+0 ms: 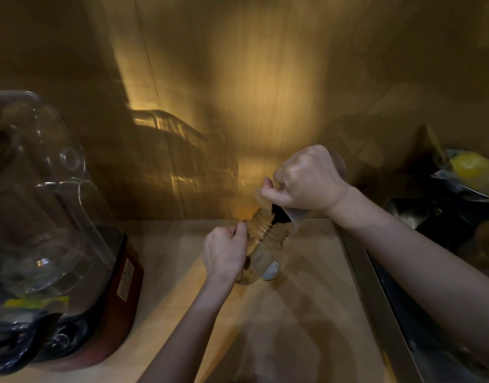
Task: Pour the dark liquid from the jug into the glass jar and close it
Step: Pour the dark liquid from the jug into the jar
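Observation:
A clear glass jar [265, 244] stands on the wooden counter, its threaded mouth open and a little dark liquid at its bottom. My left hand [224, 251] grips the jar's left side near the neck. My right hand [307, 181] holds a translucent plastic jug [296, 218], tilted down to the left over the jar's mouth. A dark stream [276, 214] runs from the jug's lip into the jar. A round lid [271, 270] lies on the counter just right of the jar's base, partly hidden by it.
A blender with a clear cover and red base [72, 244] fills the left side. A metal sink edge [376, 286] runs along the right, with dishes and something yellow [472, 167] behind it. A wooden wall stands close behind the jar.

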Motion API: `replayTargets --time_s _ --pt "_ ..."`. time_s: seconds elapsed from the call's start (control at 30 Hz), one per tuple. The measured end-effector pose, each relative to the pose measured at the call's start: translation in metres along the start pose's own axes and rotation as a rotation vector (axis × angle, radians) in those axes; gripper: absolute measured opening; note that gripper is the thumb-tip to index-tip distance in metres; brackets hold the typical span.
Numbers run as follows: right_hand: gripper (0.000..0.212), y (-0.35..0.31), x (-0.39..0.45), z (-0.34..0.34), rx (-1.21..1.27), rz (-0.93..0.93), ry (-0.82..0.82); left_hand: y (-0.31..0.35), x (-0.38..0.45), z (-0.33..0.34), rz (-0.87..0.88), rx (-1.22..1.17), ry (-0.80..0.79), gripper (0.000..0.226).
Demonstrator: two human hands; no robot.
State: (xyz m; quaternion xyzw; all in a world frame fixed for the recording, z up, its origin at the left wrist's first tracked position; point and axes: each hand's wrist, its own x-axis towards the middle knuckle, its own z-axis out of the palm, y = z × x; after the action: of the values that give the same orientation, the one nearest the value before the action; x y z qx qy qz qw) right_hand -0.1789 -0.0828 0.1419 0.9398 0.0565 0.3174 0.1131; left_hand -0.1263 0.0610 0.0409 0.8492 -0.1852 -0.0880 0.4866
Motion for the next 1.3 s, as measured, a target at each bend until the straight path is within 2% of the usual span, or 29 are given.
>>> replayTargets --time_s 0.2,0.57,0.73,1.3 --pt "0.043 -0.0008 0.0012 -0.0022 -0.012 -0.072 -0.033 0.0005 -0.0005 0.0023 -0.010 -0.005 0.007 0.050" --pt "0.044 0.0027 0.0004 -0.0011 0.008 -0.011 0.012 -0.0008 -0.0009 0.0032 -0.005 -0.027 -0.001 0.051" --pt "0.042 -0.0013 0.0007 0.0002 -0.005 -0.115 -0.005 -0.0034 -0.0015 0.0035 -0.007 -0.040 -0.012 0.050" --pt "0.044 0.0023 0.0039 0.0027 -0.009 -0.090 0.042 -0.0005 -0.0004 -0.0008 -0.039 -0.060 -0.040 0.049"
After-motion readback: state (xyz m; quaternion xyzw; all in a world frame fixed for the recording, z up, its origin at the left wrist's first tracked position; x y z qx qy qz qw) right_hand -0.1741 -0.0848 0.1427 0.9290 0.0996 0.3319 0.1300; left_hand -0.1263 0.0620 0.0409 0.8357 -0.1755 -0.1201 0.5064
